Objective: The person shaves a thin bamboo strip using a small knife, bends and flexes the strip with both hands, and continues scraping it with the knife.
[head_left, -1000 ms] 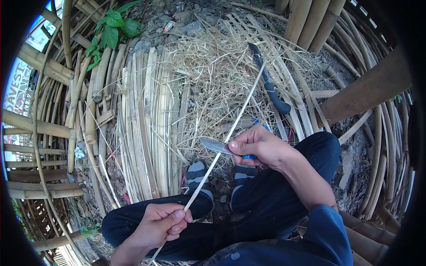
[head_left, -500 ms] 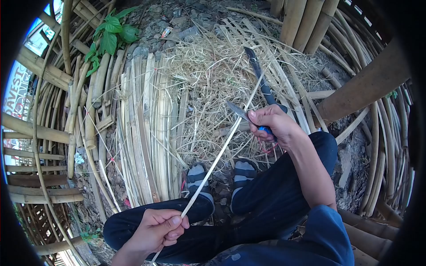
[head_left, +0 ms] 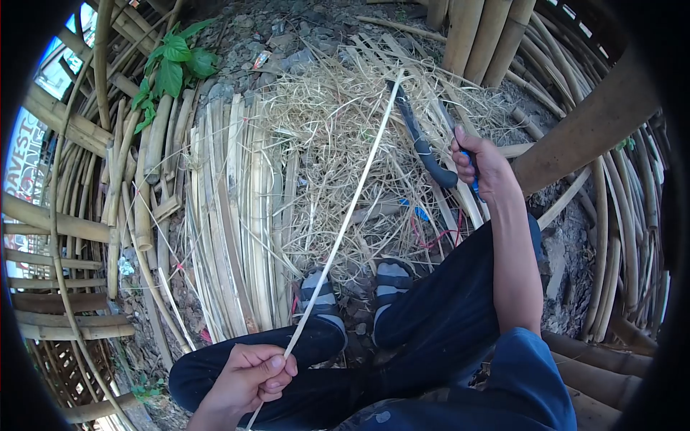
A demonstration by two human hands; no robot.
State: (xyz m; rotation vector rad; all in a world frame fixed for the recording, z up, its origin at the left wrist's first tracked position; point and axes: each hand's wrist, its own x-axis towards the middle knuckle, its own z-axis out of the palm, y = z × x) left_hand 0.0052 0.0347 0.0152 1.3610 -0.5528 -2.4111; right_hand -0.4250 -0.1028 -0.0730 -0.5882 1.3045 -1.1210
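My left hand is closed around the lower part of a long, thin bamboo strip, which slants up and away over the shavings. In my right hand is a knife with a blue handle, its blade pointing up and away from me. Blade and strip are apart, with a gap between them. A dark curved tool, perhaps a sheathed blade with a black handle, lies on the ground between the strip and my right hand.
Pale bamboo shavings cover the ground ahead of my sandalled feet. Split bamboo slats lie in a row on the left. A thick bamboo pole leans at the right, and a leafy plant grows at the upper left.
My right hand with the knife has moved right and away from me, off the strip. The strip's far end has swung left. My left hand keeps its grip.
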